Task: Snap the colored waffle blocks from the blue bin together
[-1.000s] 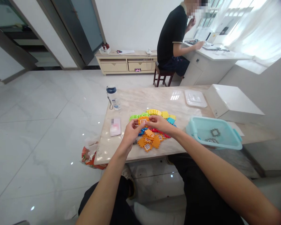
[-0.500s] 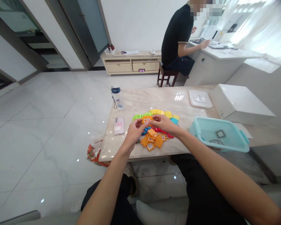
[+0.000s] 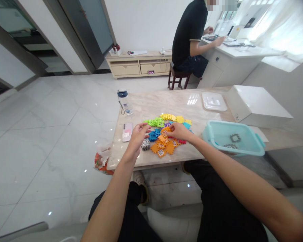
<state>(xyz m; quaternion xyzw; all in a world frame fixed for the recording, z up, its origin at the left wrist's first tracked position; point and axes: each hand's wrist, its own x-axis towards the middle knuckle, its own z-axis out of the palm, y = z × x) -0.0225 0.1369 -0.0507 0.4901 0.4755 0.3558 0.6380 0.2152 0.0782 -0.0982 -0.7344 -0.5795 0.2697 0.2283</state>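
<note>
Orange gear-edged pieces (image 3: 170, 148) lie in a heap near the table's front edge. My right hand (image 3: 179, 131) holds an orange piece with a white window pattern (image 3: 164, 133) just above the heap. My left hand (image 3: 139, 136) is open and holds nothing, left of the blue pieces (image 3: 154, 134). A row of green pieces (image 3: 154, 122) and a row of yellow ones (image 3: 168, 117) lie behind. Grey pieces (image 3: 145, 144) sit beside my left hand. Red pieces (image 3: 182, 142) are partly hidden under my right hand.
A bottle (image 3: 125, 102) and a phone-like pink object (image 3: 127, 132) are on the left. On the right are a teal bin (image 3: 236, 148) with grey pieces inside, a clear lid (image 3: 214, 101) and a white box (image 3: 260, 104). A person (image 3: 189, 33) sits at a far desk.
My left hand has let go of the orange piece and moved left, its fingers now apart. My right hand has lowered the piece toward the orange heap. The camera view has shifted slightly.
</note>
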